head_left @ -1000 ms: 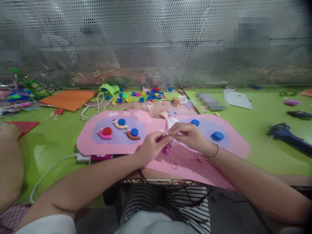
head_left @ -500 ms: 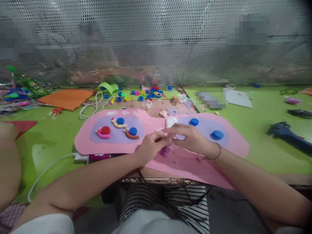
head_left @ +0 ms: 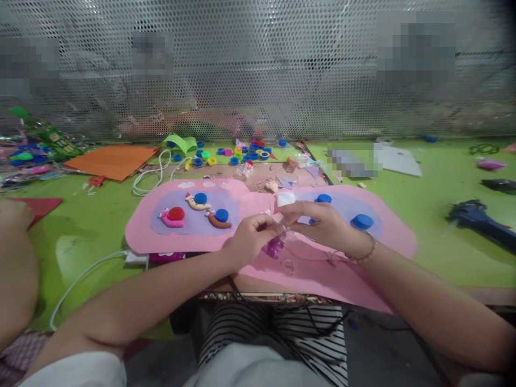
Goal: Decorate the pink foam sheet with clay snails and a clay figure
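the green table (head_left: 435, 271) carries a pink paper (head_left: 255, 202); behind this paper lie coloured caps (head_left: 253, 152), to its right a dark tool (head_left: 479, 220).

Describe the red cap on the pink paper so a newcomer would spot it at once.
On the green table, find the large pink paper. Its left half has a lavender patch with three capped figures. The red cap adjoins the pink figure, the leftmost; the other two figures have blue caps.

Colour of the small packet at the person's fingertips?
The packet is purple, with clear plastic towards the top; shown in the head view, the only one.
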Demonstrator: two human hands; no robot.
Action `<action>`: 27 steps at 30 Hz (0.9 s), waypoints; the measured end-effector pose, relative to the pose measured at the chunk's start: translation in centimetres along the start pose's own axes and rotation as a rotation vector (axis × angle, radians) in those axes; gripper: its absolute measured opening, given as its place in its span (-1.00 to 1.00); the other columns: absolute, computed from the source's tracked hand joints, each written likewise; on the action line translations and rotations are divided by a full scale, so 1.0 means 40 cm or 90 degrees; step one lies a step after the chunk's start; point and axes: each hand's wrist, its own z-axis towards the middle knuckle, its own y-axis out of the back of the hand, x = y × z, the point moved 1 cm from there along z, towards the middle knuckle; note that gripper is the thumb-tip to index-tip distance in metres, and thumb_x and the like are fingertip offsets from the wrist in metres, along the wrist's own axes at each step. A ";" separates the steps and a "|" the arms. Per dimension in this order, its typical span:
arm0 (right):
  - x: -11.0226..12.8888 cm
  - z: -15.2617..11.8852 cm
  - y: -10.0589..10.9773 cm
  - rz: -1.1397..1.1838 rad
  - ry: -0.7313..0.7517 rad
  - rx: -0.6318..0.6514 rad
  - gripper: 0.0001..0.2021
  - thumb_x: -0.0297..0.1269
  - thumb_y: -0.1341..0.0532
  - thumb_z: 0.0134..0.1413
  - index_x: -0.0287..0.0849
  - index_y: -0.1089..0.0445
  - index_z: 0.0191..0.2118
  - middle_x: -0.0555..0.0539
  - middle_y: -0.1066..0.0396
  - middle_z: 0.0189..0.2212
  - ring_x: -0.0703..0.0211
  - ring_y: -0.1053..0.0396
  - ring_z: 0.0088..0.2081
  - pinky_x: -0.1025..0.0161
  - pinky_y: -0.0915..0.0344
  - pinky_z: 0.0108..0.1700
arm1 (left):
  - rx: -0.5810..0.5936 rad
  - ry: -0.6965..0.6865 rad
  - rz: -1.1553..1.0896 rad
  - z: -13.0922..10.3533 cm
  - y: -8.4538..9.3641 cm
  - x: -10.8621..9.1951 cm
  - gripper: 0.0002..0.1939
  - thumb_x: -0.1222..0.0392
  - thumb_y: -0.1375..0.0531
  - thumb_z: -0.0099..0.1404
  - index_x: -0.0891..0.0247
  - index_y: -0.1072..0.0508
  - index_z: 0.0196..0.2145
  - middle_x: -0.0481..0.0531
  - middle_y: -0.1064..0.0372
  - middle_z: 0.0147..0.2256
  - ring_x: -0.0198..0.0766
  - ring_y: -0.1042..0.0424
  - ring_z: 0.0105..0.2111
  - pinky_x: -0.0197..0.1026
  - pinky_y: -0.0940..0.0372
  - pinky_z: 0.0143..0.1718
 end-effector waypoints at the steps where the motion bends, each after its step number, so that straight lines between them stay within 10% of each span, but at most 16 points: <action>1: -0.001 -0.001 0.001 0.006 -0.005 0.008 -0.71 -0.39 -0.16 0.05 -0.12 -0.34 -0.06 -0.01 -0.48 -0.44 0.31 -0.42 -0.41 0.39 -0.35 -0.35 | -0.002 -0.003 0.000 0.001 0.001 0.002 -0.76 0.09 -0.19 0.11 0.35 -0.35 -0.52 -0.07 -0.25 -0.61 -0.46 -0.19 -0.60 -0.34 -0.12 -0.56; 27: -0.015 0.008 -0.007 0.253 -0.146 -0.032 -0.79 -0.28 -0.25 -0.05 -0.22 -0.39 -0.24 -0.03 -0.42 -0.47 0.33 -0.39 -0.44 0.37 -0.37 -0.38 | 0.025 -0.005 0.004 0.001 0.006 -0.013 -0.70 0.03 -0.16 0.14 0.34 -0.32 -0.56 -0.07 -0.24 -0.62 -0.47 -0.19 -0.62 -0.36 -0.11 -0.57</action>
